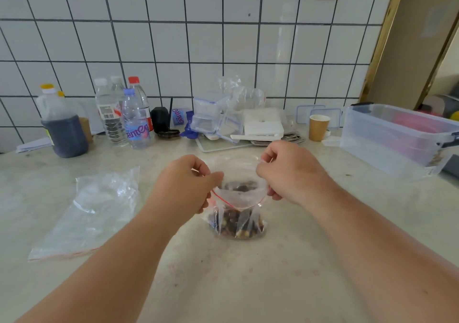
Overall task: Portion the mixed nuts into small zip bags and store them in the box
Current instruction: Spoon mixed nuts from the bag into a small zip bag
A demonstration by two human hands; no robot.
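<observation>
Here, nearest the camera, a small zip bag point(236, 213) is seen standing on the pale counter point(248, 285), its lower part filled with mixed nuts point(234, 223). Its mouth is held open in a round loop: the left rim is pinched by the left hand point(188, 186), and the right rim is pinched by the right hand point(290, 173), fingers curled onto the thin film on both sides. The red zip line is visible along the near edge.

The bag is judged to be soft and limp, with all its weight low in the nuts; the film is likely to be slippery, so hold is best taken at the stiffer zip strip near its two ends, where the halves can be pressed together. Lifted by one corner, it would probably sag and tilt.

To the left, an empty bag point(84, 213) lies flat. Farther right, the clear storage box point(397, 139) stands open, well apart from the filled bag. At the back, against the tiled wall, bottles point(124, 119), a paper cup point(318, 127) and small containers point(213, 116) are ranged.
</observation>
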